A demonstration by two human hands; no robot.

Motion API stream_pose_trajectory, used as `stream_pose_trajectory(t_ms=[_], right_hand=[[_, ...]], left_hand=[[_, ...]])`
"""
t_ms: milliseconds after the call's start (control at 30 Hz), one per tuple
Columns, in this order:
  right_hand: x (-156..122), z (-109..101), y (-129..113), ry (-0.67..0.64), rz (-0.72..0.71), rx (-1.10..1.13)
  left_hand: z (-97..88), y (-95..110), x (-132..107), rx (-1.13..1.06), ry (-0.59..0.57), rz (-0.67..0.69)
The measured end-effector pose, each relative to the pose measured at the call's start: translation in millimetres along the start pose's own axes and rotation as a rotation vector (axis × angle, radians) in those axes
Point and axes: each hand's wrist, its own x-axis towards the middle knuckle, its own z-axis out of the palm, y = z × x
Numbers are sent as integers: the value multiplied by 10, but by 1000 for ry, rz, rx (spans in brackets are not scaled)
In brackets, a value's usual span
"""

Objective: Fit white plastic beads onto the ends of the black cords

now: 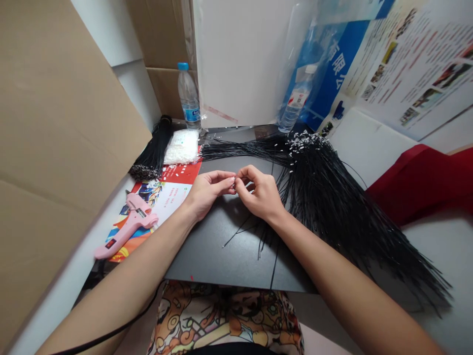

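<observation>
My left hand [210, 190] and my right hand [258, 192] meet fingertip to fingertip over the dark tabletop [214, 256]. The left thumb and forefinger are pinched on something tiny, mostly hidden. In my right hand's curled fingers a bit of thin black wire seems to show. Just right of that hand spreads a big bundle of black wires [332, 207], with small white connectors [305, 142] at its far end. Another row of black wires [244, 149] lies crosswise beyond my hands. Several loose wire ends stick out below my right wrist.
A pink glue gun [135, 222] rests on printed sheets [173, 195] at left. Behind are a bag of small white pieces [182, 147], a tied black bundle [157, 148] and two water bottles, one blue-capped [189, 98], one white-capped [295, 101]. Cardboard [55, 123] stands close on the left.
</observation>
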Motion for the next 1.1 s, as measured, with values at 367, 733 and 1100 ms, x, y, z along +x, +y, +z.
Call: stream_pose_trajectory(t_ms=[367, 733, 1100], right_hand=[[3, 20, 38, -2, -45, -36], [64, -159, 38, -172, 11, -168], [63, -172, -3, -348, -55, -133]], left_hand=[[30, 44, -11, -2, 37, -31], [38, 150, 8, 118, 189, 129], [-43, 155, 76, 145, 362, 304]])
